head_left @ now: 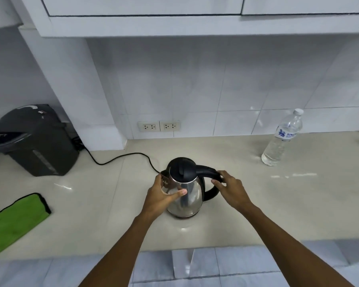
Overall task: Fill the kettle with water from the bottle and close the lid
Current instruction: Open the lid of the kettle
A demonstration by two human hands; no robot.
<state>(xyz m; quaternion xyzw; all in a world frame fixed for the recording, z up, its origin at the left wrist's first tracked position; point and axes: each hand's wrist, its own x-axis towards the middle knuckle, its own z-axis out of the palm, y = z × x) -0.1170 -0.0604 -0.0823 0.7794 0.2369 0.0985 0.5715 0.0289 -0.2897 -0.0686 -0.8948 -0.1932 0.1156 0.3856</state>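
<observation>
Head view (sole view): steel kettle (184, 195) stands upright on the beige countertop (277, 204), near the front edge, black lid (181, 169) down and apparently shut. Left hand (164, 195) cups the body on the spout side, fingers curved round the far wall w/ thumb laid across the near steel face; prob. a bracing hold, so the vessel won't slide or turn while the other hand works. Right hand (229, 188) sits on the black handle (208, 169) at its top rear, fingers loosely bent and slightly spread over the grip; whether the thumb is hooked under it cannot be told. This placement suits reaching a lid-release near the handle top, though no button is resolvable here. Water bottle (283, 137) stands well apart to the right by the tiled wall, white cap on, part-filled, untouched. Power cord (120, 157) runs from behind the kettle leftward toward the dark hot-water dispenser (33, 141); green cloth (15, 218) lies at far left, clear of the work. Judged stage: opening not yet done, pouring and closing remain.
</observation>
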